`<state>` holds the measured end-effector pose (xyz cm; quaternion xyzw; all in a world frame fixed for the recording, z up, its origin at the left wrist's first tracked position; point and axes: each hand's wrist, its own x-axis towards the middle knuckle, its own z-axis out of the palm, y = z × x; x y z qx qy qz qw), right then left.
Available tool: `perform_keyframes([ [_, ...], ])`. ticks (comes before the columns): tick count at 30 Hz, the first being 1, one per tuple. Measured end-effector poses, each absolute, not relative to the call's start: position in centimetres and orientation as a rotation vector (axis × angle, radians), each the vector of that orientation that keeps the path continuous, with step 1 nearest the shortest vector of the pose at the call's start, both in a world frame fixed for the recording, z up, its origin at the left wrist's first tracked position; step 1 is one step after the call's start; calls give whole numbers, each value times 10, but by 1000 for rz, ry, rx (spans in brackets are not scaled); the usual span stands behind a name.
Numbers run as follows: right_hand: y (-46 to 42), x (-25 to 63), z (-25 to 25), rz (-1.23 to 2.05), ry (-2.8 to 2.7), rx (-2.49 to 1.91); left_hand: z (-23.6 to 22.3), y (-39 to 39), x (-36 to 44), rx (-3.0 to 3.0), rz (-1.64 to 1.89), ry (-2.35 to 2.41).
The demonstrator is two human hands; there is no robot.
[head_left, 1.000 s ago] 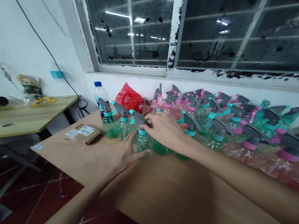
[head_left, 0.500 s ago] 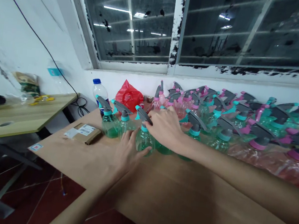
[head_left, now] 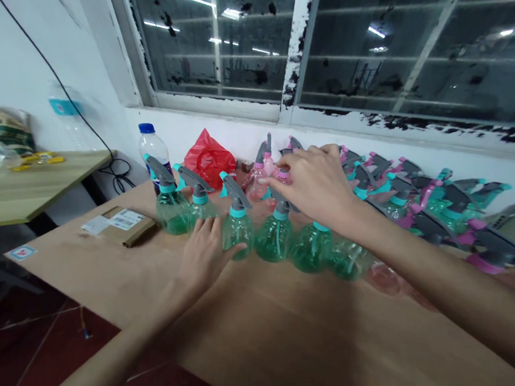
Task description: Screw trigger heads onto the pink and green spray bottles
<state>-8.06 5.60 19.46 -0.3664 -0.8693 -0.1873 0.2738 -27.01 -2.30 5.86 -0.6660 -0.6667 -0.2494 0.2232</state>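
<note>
My left hand (head_left: 204, 252) is at the low front of a spray bottle (head_left: 237, 231) holding green liquid. Its fingers rest along the bottle's left side and its thumb lies across the front. My right hand (head_left: 312, 177) is raised over the row, fingers curved and thumb apart, with nothing visibly gripped. Behind the gap between its thumb and fingers shows a spray bottle with a pink collar (head_left: 282, 174). Below it stands another green spray bottle (head_left: 273, 238), whose grey trigger top is partly hidden by the hand.
More green spray bottles (head_left: 172, 211) stand left; several pink-collared ones (head_left: 486, 262) stand right. Behind are a red plastic bag (head_left: 210, 158) and a blue-capped bottle (head_left: 153, 147). A flat cardboard box (head_left: 118, 225) lies on the brown table (head_left: 279, 332). The window wall (head_left: 191, 122) borders the back.
My right hand has moved up and back from the top of the spray bottle by my left hand. My left hand stays at that bottle. The view has shifted slightly right.
</note>
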Motion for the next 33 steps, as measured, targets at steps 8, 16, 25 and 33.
perform_keyframes([
  [8,65,-95,160,-641,-2434,-1087,66,-16,-267,-1728,-580,-1914],
  [16,64,-95,163,-560,-2503,-1006,66,-16,-267,-1695,-537,-1928],
  [25,43,-85,168,-438,-2576,-993,68,-24,-261,-1661,-594,-1906],
  [33,7,-35,153,-331,-2571,-900,65,-77,-219,-2112,-883,-1848],
])
